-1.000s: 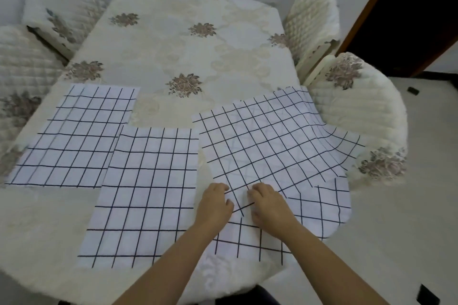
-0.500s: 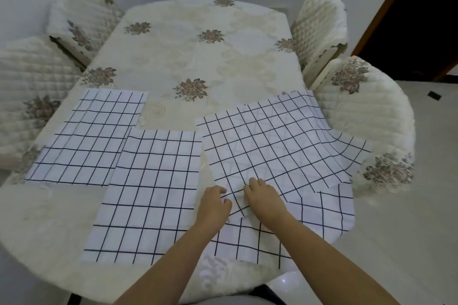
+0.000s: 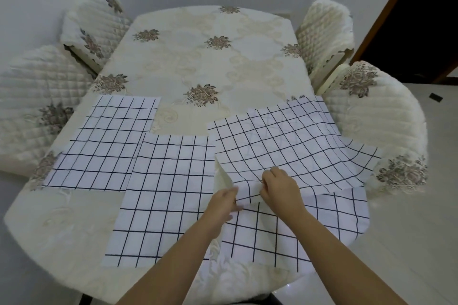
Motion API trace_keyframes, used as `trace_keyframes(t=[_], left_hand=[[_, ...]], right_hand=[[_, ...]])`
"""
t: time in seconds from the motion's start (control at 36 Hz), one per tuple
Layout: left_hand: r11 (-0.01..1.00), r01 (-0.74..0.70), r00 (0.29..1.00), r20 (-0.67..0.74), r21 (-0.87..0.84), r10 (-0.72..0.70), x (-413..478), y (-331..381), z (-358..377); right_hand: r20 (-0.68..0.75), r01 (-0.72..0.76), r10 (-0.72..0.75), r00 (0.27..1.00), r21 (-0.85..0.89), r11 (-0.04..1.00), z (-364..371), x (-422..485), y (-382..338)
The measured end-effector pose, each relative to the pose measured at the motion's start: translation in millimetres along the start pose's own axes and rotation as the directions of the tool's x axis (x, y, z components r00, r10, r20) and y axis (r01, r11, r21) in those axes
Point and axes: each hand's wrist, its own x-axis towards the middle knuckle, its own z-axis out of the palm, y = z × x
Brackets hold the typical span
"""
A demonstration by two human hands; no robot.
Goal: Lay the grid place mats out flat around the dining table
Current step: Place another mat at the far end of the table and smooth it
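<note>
Four white place mats with thin black grid lines are seen on the tabletop [image 3: 203, 62], which is covered by a cream cloth with brown flower motifs. One mat [image 3: 104, 143] lies flat at the left edge, and a second mat [image 3: 163, 195] lies flat beside it, towards the near edge, overlapping its corner. At the near right corner a third mat [image 3: 292, 228] is spread with its right side hanging over the edge. Over it lies the top mat [image 3: 285, 143] (set askew, its far right part drooping off the right edge towards a quilted chair [image 3: 376, 121]). The near left corner of the top mat is pinched by the fingers of the left hand [image 3: 223, 203] and the right hand [image 3: 280, 188], both closed on the cloth. Half a second earlier both hands were pressed flat on that corner; it is now raised off the mat beneath.
</note>
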Motion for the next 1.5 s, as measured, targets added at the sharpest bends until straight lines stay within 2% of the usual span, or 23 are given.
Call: trace_keyframes(t=[0.06, 0.14, 0.25, 0.39, 0.5, 0.67, 0.83, 0.92, 1.03, 1.08, 1.17, 1.28, 1.39, 1.5], left_hand=[[0.984, 0.049, 0.998, 0.037, -0.171, -0.043, 0, 5, -4], [0.964, 0.052, 0.999, 0.029, -0.263, -0.046, 0, 12, -13], [0.991, -0.016, 0.999, -0.051, -0.129, 0.01, -2, 19, -26], [0.994, -0.112, 0.992, -0.068, -0.016, 0.111, -4, 14, -51], [0.986, -0.142, 0.985, -0.085, 0.083, 0.149, -4, 7, -77], [0.961, -0.156, 0.964, -0.176, 0.229, 0.199, -5, -1, -126], [0.847, -0.103, 0.927, -0.258, 0.522, 0.271, -1, -18, -171], [0.856, -0.1, 0.901, -0.319, 0.508, 0.295, -1, -25, -187], [0.925, -0.095, 0.881, -0.401, 0.367, 0.25, 1, -40, -201], [0.965, -0.072, 0.896, -0.408, 0.252, 0.174, 0, -45, -202], [0.984, -0.042, 0.936, -0.337, 0.174, 0.1, -5, -49, -198], [0.968, -0.024, 0.955, -0.279, 0.249, 0.095, -4, -57, -194], [0.934, 0.008, 0.939, -0.324, 0.356, 0.115, 2, -64, -190], [0.913, 0.013, 0.907, -0.389, 0.408, 0.161, -1, -65, -186]], right_hand=[[-0.025, 0.006, -0.005, 1.0, 0.034, 0.999, -5, 0, -7], [-0.051, 0.007, -0.001, 0.999, 0.126, 0.992, -10, -3, -21], [-0.015, 0.002, 0.001, 1.0, 0.243, 0.97, -15, -8, -39], [0.207, -0.02, -0.045, 0.977, 0.301, 0.954, -20, -13, -60], [0.316, -0.085, -0.037, 0.948, 0.363, 0.928, -21, -16, -73], [0.436, -0.201, 0.038, 0.899, 0.334, 0.921, -9, -21, -70], [0.475, -0.322, 0.165, 0.865, 0.273, 0.907, 6, -29, -58], [0.469, -0.407, 0.261, 0.844, 0.243, 0.881, 10, -30, -47], [0.418, -0.53, 0.415, 0.808, 0.208, 0.822, 12, -28, -26], [0.388, -0.598, 0.499, 0.775, 0.197, 0.776, 11, -27, -14], [0.356, -0.7, 0.617, 0.702, 0.181, 0.691, 4, -28, 5], [0.332, -0.783, 0.723, 0.606, 0.086, 0.616, -9, -32, 26], [0.35, -0.856, 0.802, 0.483, -0.002, 0.517, -14, -35, 39], [0.383, -0.897, 0.827, 0.411, 0.009, 0.442, -15, -34, 44]])
